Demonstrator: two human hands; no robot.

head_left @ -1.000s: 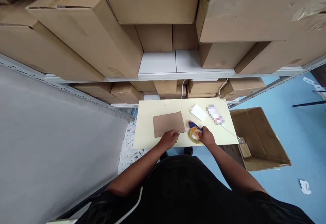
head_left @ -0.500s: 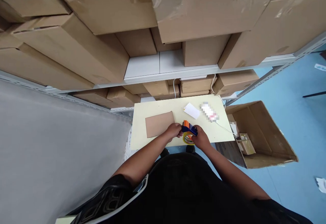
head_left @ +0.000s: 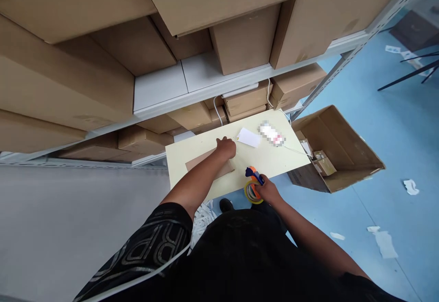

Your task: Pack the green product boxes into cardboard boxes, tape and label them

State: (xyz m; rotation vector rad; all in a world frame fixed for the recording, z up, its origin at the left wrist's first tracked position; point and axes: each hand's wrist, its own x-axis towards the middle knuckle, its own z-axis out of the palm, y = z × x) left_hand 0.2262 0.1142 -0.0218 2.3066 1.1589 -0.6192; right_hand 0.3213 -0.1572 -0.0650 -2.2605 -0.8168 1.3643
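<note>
A blue and orange tape dispenser (head_left: 253,174) with a roll of yellowish tape is gripped in my right hand (head_left: 269,191), at the front edge of the pale table (head_left: 274,167). My left hand (head_left: 226,148) is over the far right part of a flat brown cardboard piece (head_left: 223,171), its fingers apart and slightly bent. Whether the fingertips touch the cardboard I cannot tell. My left forearm covers much of that piece. Right of my left hand lies a white card or slip of paper (head_left: 248,137).
A blurred white object (head_left: 271,133) with a cable lies at the table's back right. An open carton (head_left: 353,155) with small boxes stands right of the table. Shelving (head_left: 212,89) stacked with cardboard boxes rises behind. Paper scraps (head_left: 386,243) lie on the blue floor.
My left hand has left the tape dispenser and moved up and left over the cardboard piece. My right hand still holds the dispenser, now tilted differently. The view has turned rightward.
</note>
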